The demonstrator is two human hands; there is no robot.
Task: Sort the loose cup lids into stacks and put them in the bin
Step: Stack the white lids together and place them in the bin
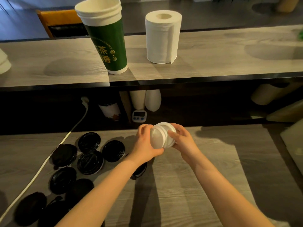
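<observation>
Both hands hold a small stack of white lids just above the wooden counter. The left hand grips one end and the right hand grips the other. Black lids lie loose on the counter, off to the left.

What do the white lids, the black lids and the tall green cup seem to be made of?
White lids: probably thin plastic, matte, slightly translucent at the flat face. Black lids: plastic, glossy, with highlights on the moulded ridges. Green cup: likely paper, with a matte printed wall and a rolled white rim.
</observation>
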